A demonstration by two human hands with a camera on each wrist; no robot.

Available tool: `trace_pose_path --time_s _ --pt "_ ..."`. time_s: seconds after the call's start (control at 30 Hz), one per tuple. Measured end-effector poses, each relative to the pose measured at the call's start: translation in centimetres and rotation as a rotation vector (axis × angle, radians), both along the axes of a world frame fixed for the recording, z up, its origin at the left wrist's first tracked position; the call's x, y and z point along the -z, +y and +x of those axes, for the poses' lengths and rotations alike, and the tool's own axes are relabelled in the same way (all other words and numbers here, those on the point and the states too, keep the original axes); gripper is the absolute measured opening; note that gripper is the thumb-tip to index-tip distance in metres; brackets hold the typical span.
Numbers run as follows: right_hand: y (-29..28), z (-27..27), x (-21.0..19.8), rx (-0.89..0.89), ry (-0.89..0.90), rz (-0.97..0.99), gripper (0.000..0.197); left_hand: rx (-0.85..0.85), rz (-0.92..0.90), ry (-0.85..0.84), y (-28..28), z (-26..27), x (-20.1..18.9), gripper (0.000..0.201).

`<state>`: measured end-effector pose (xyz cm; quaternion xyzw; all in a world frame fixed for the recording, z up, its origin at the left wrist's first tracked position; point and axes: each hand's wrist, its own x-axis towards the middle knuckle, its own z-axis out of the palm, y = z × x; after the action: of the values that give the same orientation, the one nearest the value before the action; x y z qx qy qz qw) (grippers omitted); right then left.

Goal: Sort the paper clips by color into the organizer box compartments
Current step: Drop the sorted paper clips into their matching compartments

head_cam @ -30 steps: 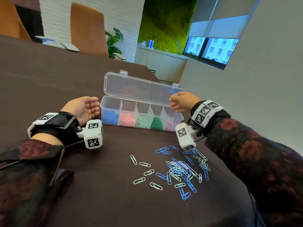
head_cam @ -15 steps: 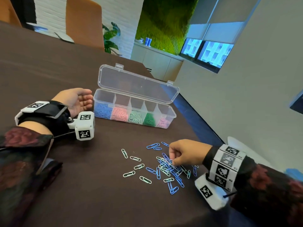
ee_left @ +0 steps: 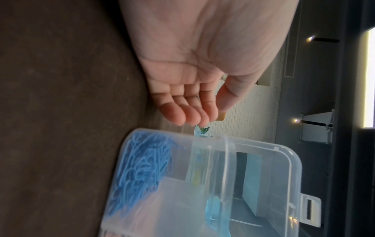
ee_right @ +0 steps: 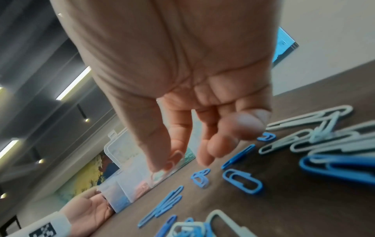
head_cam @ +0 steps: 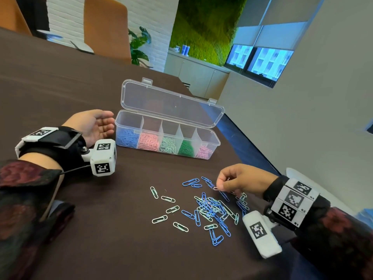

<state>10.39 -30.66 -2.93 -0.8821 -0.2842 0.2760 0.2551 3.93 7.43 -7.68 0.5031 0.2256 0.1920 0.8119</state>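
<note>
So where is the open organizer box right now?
In the head view the organizer box sits on the dark table, beside the left hand and beyond the loose clips.

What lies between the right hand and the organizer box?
Head view: only bare dark table between the right hand and the organizer box; no clips there.

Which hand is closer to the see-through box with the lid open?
The left hand. It rests open beside the blue end of the box. The right hand is nearer the person, over the loose clips, pinching a pale clip.
</note>
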Motion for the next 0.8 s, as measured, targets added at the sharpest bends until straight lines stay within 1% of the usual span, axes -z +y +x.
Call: trace_pose_path --time_s 0.07,0.13,0.27,0.3,0.37,0.43,0.47,0.57,0.6,0.67,0.73,0.8 --pt "-0.1 0.1 0.0 0.043 0.041 0.057 0.021 0.001 0.002 0.001 0.0 0.0 0.0 0.014" --pt "0.1 0.0 0.1 0.101 0.124 0.147 0.022 0.006 0.004 0.001 -0.1 0.0 0.0 0.014" --pt "0.9 -0.5 0.5 0.237 0.451 0.414 0.024 0.003 0.011 0.0 -0.1 -0.1 -0.1 0.014" --pt "1.1 -0.7 0.6 0.259 0.511 0.449 0.025 0.003 0.012 -0.001 -0.1 -0.1 -0.1 0.014" --pt "1.5 -0.9 0.6 0.275 0.555 0.447 0.029 0.003 0.01 -0.004 -0.1 -0.1 -0.1 0.014" --pt "1.9 -1.2 0.4 0.242 0.501 0.352 0.026 0.005 0.006 -0.004 -0.1 0.0 0.0 0.014" --pt "2.0 -1.4 0.4 0.197 0.426 0.258 0.021 0.005 0.003 -0.004 -0.1 -0.1 0.0 0.014" --pt "2.4 -2.2 -0.1 -0.046 0.023 -0.164 0.01 -0.001 -0.002 -0.01 -0.1 0.0 0.0 0.016" --pt "2.5 -2.3 -0.1 -0.121 -0.096 -0.263 0.008 -0.004 -0.001 -0.012 -0.1 0.0 -0.1 0.016" --pt "2.9 -2.5 0.1 -0.19 -0.234 -0.363 0.01 -0.006 -0.001 -0.016 -0.2 -0.1 -0.1 0.016" --pt "3.1 -2.6 0.2 -0.196 -0.272 -0.4 0.014 -0.003 -0.002 -0.017 -0.3 -0.2 -0.2 0.016" --pt "3.2 -2.7 0.2 -0.207 -0.285 -0.416 0.013 -0.003 -0.007 -0.019 -0.3 -0.2 -0.2 0.016"
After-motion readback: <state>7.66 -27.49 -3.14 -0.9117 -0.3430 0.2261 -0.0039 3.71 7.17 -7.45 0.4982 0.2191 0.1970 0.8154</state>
